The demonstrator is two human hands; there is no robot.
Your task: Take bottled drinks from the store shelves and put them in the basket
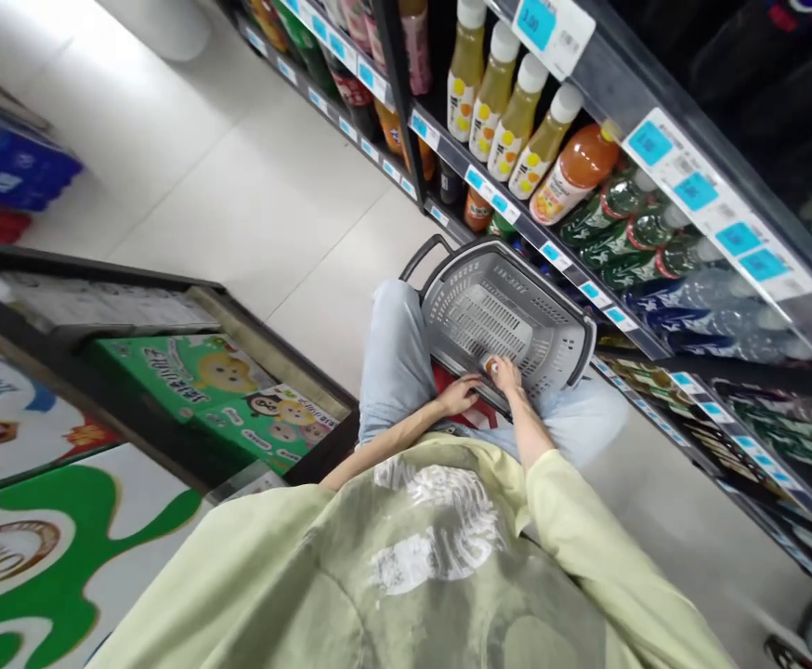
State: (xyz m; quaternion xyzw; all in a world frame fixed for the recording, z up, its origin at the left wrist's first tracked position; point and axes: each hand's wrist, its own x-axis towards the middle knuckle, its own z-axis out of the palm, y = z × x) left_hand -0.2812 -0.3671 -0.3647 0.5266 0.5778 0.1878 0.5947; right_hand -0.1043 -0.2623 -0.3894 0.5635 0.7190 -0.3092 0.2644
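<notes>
A grey plastic basket with a dark rim rests at my knees, tilted, with its slotted floor showing. My right hand is inside the near edge of the basket, its fingers closed round a small item with a white and orange-brown top; most of that item is hidden. My left hand lies at the near rim with its fingers bent together, and I cannot make out what they hold, if anything. Something red shows below the rim between my legs.
Shelves of bottles with price tags run along the right, close to the basket. Green cartons stand in a dark-framed display at the left. Tiled floor lies between them; blue packs are at the far left.
</notes>
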